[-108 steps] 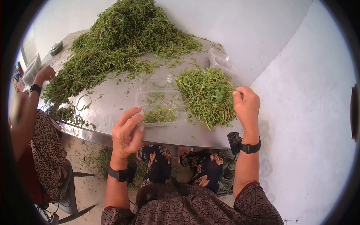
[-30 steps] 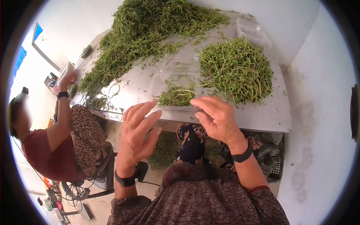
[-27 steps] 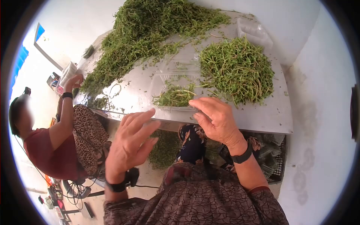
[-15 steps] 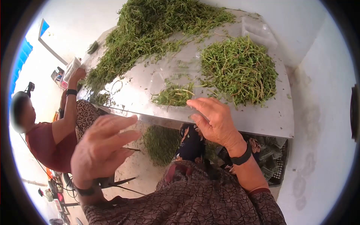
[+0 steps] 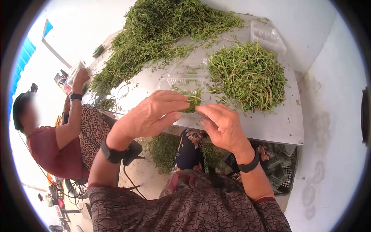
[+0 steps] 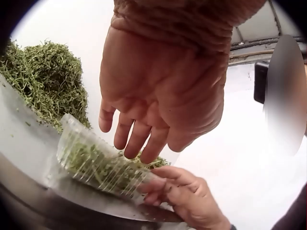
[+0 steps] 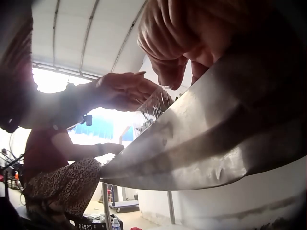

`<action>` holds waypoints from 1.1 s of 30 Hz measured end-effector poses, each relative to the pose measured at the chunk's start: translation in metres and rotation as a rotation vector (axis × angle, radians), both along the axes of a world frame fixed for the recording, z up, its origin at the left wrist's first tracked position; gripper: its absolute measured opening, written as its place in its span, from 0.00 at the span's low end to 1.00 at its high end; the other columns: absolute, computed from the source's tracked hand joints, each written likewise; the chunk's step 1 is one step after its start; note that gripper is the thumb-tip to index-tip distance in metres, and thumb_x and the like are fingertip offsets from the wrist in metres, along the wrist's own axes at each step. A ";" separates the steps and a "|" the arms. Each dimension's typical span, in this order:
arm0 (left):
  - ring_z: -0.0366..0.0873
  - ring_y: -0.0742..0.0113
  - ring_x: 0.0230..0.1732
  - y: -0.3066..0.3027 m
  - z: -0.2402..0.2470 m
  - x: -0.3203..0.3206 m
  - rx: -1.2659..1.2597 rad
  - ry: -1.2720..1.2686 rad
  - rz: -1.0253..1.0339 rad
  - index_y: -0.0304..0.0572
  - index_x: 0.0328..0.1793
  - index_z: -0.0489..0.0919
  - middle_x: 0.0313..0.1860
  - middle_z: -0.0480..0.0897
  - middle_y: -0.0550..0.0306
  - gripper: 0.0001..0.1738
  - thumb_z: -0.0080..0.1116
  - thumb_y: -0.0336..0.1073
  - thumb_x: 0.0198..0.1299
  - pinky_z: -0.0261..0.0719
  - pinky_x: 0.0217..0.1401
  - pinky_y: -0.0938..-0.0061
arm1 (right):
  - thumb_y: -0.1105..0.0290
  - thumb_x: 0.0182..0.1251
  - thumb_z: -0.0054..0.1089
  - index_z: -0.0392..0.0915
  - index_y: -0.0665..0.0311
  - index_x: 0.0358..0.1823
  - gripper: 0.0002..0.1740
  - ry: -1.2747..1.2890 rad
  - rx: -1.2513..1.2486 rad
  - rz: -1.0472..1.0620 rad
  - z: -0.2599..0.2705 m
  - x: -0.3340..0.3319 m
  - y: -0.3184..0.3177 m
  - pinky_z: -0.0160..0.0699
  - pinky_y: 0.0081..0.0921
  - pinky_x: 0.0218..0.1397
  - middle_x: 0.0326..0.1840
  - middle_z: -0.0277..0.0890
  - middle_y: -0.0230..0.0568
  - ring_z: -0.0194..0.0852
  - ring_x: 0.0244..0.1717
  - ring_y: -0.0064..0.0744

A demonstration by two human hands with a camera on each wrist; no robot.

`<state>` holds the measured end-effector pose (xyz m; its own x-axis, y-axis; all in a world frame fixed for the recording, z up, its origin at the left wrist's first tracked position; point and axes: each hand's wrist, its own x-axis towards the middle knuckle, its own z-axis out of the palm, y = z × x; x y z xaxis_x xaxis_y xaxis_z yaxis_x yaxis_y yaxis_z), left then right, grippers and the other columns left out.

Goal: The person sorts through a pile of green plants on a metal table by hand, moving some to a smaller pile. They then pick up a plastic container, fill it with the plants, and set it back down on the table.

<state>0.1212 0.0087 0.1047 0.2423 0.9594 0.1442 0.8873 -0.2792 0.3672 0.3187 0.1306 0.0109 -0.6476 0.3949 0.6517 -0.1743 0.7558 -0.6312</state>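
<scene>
Pinching the right-hand end of the clear plastic tray (image 6: pixel 72 125) between thumb and fingers, the right hand (image 5: pixel 227 127) has its fingertips nearly closed on the thin wall. The left hand (image 5: pixel 148 115) is open, its fingers extended close together above the tray's near left part, and holds nothing; whether its fingertips touch the greens cannot be confirmed. The tray sits just ahead of both sets of fingers, at the near edge of the tabletop (image 5: pixel 278 125), with green sprigs (image 5: pixel 195 94) inside. A loose pile of cut greens (image 5: pixel 247 75) lies beyond and to the right of the right fingers; the larger heap (image 5: pixel 154 34) lies farther ahead of the left. Assessment: the tray is probably light, smooth and flexible, liable to buckle if squeezed; the rim at opposite ends appears the sounder hold. The sprigs look soft, springy and easily bruised.
</scene>
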 end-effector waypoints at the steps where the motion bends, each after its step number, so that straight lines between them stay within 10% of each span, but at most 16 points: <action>1: 0.72 0.44 0.67 0.003 -0.008 -0.003 0.000 0.022 0.009 0.34 0.60 0.80 0.63 0.79 0.43 0.18 0.54 0.32 0.66 0.68 0.70 0.55 | 0.78 0.55 0.67 0.80 0.63 0.51 0.19 -0.001 0.002 -0.001 0.000 0.000 0.000 0.81 0.38 0.44 0.42 0.82 0.46 0.81 0.42 0.50; 19: 0.75 0.45 0.61 0.024 -0.033 -0.001 0.004 0.177 0.188 0.31 0.61 0.78 0.55 0.80 0.38 0.29 0.33 0.48 0.78 0.70 0.63 0.57 | 0.79 0.55 0.66 0.78 0.61 0.53 0.22 -0.048 -0.018 -0.016 -0.002 -0.001 -0.001 0.81 0.39 0.43 0.40 0.82 0.45 0.81 0.40 0.48; 24: 0.75 0.41 0.62 0.017 -0.015 0.007 -0.010 -0.152 0.372 0.31 0.62 0.77 0.61 0.78 0.36 0.32 0.32 0.52 0.78 0.73 0.63 0.53 | 0.79 0.55 0.67 0.79 0.62 0.52 0.21 -0.043 -0.038 -0.025 -0.003 -0.002 -0.002 0.81 0.37 0.42 0.40 0.83 0.46 0.82 0.39 0.47; 33: 0.65 0.46 0.74 0.028 -0.038 0.012 0.041 0.026 0.148 0.32 0.65 0.76 0.68 0.75 0.44 0.34 0.31 0.54 0.78 0.58 0.77 0.57 | 0.80 0.55 0.66 0.79 0.63 0.52 0.21 -0.044 -0.023 -0.032 -0.001 -0.002 -0.002 0.81 0.37 0.41 0.40 0.83 0.47 0.81 0.38 0.47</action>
